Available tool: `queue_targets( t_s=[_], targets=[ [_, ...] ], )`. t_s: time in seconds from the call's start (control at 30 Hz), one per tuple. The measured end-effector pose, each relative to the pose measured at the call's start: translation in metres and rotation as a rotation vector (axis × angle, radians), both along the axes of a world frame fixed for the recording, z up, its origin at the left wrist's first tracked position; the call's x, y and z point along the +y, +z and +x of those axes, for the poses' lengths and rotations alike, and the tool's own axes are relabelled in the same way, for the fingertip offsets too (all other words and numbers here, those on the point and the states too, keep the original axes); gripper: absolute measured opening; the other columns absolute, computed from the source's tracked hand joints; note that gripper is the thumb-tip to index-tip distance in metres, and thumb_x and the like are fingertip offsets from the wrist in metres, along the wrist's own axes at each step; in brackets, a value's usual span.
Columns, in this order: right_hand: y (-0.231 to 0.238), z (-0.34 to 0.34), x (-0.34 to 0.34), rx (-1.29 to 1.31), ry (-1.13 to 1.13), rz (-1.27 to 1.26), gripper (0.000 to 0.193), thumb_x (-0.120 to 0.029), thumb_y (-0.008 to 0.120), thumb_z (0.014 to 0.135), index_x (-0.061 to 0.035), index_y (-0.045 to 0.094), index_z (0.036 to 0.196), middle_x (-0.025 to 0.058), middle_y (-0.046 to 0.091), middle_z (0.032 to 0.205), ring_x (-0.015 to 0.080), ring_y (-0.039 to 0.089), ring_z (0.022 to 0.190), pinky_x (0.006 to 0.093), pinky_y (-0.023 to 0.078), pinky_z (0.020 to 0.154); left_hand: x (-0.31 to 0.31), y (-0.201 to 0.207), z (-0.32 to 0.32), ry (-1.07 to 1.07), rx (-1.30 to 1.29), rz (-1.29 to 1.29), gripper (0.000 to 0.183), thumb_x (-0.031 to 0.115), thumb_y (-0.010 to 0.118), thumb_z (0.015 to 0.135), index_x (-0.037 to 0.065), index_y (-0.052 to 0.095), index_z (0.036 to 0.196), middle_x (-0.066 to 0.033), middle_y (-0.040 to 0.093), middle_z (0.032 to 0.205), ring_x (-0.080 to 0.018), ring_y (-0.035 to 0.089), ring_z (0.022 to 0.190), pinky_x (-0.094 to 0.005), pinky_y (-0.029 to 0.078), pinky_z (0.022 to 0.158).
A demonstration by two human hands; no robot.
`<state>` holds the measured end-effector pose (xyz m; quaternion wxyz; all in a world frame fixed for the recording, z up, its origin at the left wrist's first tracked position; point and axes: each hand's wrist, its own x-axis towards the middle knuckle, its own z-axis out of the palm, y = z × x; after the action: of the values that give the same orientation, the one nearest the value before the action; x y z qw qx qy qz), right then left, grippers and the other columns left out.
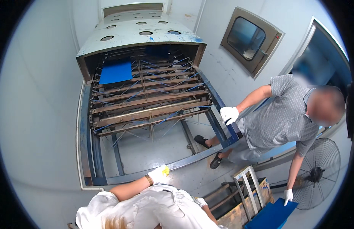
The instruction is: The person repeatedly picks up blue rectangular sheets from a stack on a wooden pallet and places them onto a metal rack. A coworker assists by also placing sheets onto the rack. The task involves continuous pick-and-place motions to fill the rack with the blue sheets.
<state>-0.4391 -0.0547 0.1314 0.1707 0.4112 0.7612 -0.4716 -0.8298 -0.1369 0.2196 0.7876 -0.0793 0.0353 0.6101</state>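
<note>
My left hand point(158, 174), in a white glove, is closed around a small soft yellow piece, perhaps a cloth or sponge. It is beside the front bar of the blue metal frame point(173, 165); whether it touches the bar I cannot tell. My right forearm point(209, 214) runs down to the lower edge, and its hand is out of sight. Beyond the frame bar lies a conveyor rack point(150, 101) of brown crossbars with thin wire supports. A flat blue sheet point(116, 73) rests on it near the oven-like tunnel's mouth.
The white tunnel hood point(142, 28) has round holes. At right, a co-worker point(276, 110) has one gloved hand point(229, 114) at the frame and another point(288, 196) on blue sheets point(271, 214). A metal stepladder point(247, 191), a fan point(316, 174) and a wall window point(250, 39) are nearby.
</note>
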Motion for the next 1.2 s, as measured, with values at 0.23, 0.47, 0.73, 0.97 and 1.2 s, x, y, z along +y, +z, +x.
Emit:
queue_targets(
  t_s=[0.23, 0.47, 0.73, 0.97, 1.2],
  targets=[
    [-0.020, -0.064, 0.008, -0.062, 0.312, 0.255, 0.014, -0.019, 0.048, 0.075, -0.0130, 0.059, 0.080, 0.0119, 0.061, 0.076, 0.0273, 0.059, 0.072, 0.0348, 0.047, 0.061, -0.031, 0.063, -0.037, 0.008, 2.458, 0.335, 0.021, 0.021, 0.040, 0.084, 0.005, 0.053, 0.086, -0.0108, 0.057, 0.087, -0.0259, 0.054, 0.081, -0.0340, 0.043, 0.072],
    [0.004, -0.158, 0.052, 0.060, 0.140, 0.306, 0.018, -0.018, 0.048, 0.076, -0.0071, 0.062, 0.078, 0.0111, 0.062, 0.076, 0.0274, 0.057, 0.069, 0.0350, 0.044, 0.061, -0.059, 0.095, -0.071, -0.073, 2.347, 0.095, 0.027, 0.015, 0.041, 0.078, 0.002, 0.055, 0.098, -0.0159, 0.054, 0.103, -0.0305, 0.048, 0.100, -0.0355, 0.038, 0.087],
    [0.067, -0.304, 0.062, 0.263, -0.117, 0.474, 0.025, -0.028, 0.052, 0.077, -0.0078, 0.064, 0.084, 0.0167, 0.062, 0.085, 0.0310, 0.058, 0.084, 0.0339, 0.044, 0.078, -0.086, 0.085, -0.111, -0.124, 2.445, 0.070, 0.035, 0.020, 0.033, 0.084, 0.002, 0.047, 0.111, -0.0206, 0.048, 0.113, -0.0301, 0.046, 0.107, -0.0336, 0.034, 0.094],
    [0.081, -0.361, 0.057, -0.260, 0.436, 0.362, 0.031, -0.035, 0.053, 0.076, -0.0098, 0.061, 0.093, 0.0147, 0.059, 0.094, 0.0323, 0.055, 0.088, 0.0364, 0.044, 0.076, -0.096, 0.054, -0.154, 0.014, 2.379, -0.086, 0.023, 0.013, 0.041, 0.081, 0.002, 0.052, 0.097, -0.0122, 0.053, 0.090, -0.0231, 0.050, 0.084, -0.0294, 0.039, 0.078],
    [0.225, -0.499, 0.037, 0.156, 0.073, -0.788, 0.034, -0.028, 0.044, 0.086, -0.0015, 0.054, 0.105, 0.0037, 0.060, 0.093, 0.0114, 0.054, 0.083, 0.0238, 0.042, 0.073, -0.110, -0.053, -0.159, 0.293, 0.387, -0.742, 0.007, 0.013, 0.053, 0.081, 0.007, 0.056, 0.084, 0.0000, 0.054, 0.069, -0.0095, 0.052, 0.062, -0.0210, 0.044, 0.055]
  ],
)
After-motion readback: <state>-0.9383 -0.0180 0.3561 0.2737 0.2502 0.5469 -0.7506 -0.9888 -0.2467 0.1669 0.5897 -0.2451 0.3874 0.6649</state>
